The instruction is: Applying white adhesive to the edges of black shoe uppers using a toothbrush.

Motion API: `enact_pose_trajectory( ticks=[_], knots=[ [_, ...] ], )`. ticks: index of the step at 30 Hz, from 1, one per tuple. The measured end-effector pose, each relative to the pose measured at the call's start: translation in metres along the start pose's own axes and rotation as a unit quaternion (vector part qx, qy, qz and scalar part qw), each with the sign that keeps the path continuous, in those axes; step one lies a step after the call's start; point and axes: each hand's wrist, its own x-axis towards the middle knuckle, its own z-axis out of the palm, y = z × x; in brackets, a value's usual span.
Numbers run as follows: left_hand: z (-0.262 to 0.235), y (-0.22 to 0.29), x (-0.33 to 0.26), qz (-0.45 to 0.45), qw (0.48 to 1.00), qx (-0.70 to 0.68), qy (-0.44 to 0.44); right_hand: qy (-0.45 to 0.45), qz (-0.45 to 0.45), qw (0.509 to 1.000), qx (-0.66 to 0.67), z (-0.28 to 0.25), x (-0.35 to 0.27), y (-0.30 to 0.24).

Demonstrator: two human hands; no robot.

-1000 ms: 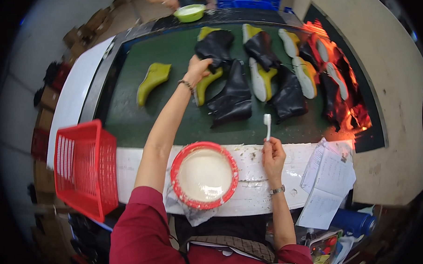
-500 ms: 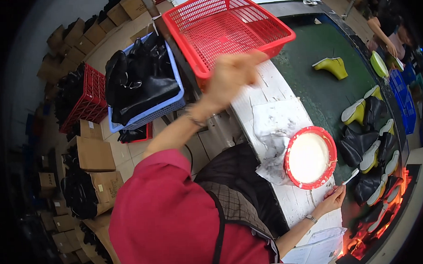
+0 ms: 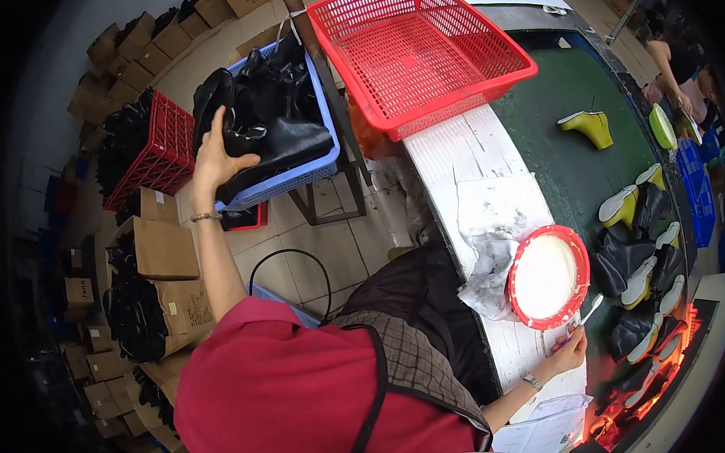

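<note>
My left hand (image 3: 218,158) reaches over the near edge of a blue basket (image 3: 285,184) piled with black boot uppers (image 3: 292,141). Thumb and fingers are spread, with nothing between them. In my right hand (image 3: 573,349) is a small brush (image 3: 593,306) like a toothbrush, white-headed, with a bit of purple at the handle. Just beyond that hand stands a red bowl (image 3: 581,267) of thick white liquid (image 3: 544,276), on the white board (image 3: 444,164). A stained cloth (image 3: 492,274) lies against the bowl's left side.
An orange-red basket (image 3: 391,122) stands at the board's far end. On the green conveyor belt (image 3: 526,113) lie a yellow boot-shaped piece (image 3: 589,129) and several black boots and pale soles (image 3: 640,281); an orange glow shows at its near end. Another person (image 3: 670,68) works across the belt.
My left hand has swung left from near the red basket to the blue basket, and its fingers have spread. The right hand keeps the brush beside the bowl. The view has shifted slightly.
</note>
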Motion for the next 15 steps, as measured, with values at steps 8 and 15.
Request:
enact_pose_trajectory(
  ticks=[8, 15],
  knots=[
    [-0.010, -0.024, 0.012, -0.002, 0.957, 0.007, 0.291, 0.005, 0.012, 0.997, 0.081, 0.000, 0.011, 0.009],
    [-0.074, 0.076, 0.043, 0.145, 0.895, -0.259, 0.334, 0.028, 0.037, 0.996, 0.073, -0.011, 0.016, 0.019]
  ],
)
